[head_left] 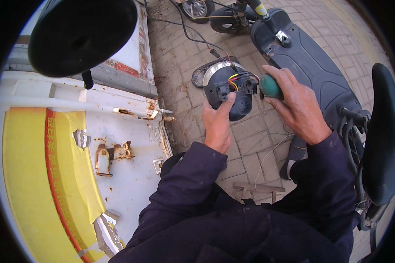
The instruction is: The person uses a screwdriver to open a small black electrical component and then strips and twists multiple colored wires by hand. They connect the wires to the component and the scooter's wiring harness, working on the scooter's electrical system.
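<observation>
My left hand grips a round black lamp housing with a silvery rim, its thumb pressed against the back. Two black blocks and yellow and red wires show on that back, and a dark cable runs upward from it. My right hand is closed around the rounded green handle of a tool, just right of the housing; the tool's dark lower part is mostly hidden.
A grey scooter stands on paving at the right, with a black seat near me. Another small wheel is at the top. At left are a rusty white metal structure with a yellow banner and a black oval object.
</observation>
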Motion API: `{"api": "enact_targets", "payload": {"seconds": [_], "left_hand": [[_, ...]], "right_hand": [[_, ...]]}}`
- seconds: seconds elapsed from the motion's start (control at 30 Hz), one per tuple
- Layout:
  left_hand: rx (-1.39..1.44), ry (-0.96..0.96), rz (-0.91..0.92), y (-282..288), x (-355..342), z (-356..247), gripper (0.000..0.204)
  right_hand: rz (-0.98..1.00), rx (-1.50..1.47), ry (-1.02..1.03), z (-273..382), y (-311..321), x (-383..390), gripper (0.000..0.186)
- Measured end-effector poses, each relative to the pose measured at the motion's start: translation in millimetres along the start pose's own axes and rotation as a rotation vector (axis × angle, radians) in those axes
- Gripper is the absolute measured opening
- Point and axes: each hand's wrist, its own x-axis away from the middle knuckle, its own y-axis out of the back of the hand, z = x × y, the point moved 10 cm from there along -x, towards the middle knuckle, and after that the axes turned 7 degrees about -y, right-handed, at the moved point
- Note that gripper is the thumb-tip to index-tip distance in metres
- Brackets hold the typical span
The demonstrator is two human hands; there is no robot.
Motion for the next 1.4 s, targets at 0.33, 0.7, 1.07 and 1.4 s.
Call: {"api": "enact_targets", "payload": {"seconds": [0.33,0.7,1.07,1.4], "left_hand": [[-0.026,-0.043,-0.035,0,1,-3,0.05],[-0.039,-0.074,-0.019,1,0,-6,0.05],[-0.062,0.017,0.0,2,0,-3,0.045],[-0.048,-0.074,-0.008,-6,1,-7,0.049]], "right_hand": [[0.04,0.304,-0.296,-18,-10,-5,0.062],[0.024,0.112,-0.201,-15,-3,-6,0.047],[0.005,0.019,0.048,7,5,0,0.061],[0.114,0.246,-0.525,-41,-14,2,0.061]]}}
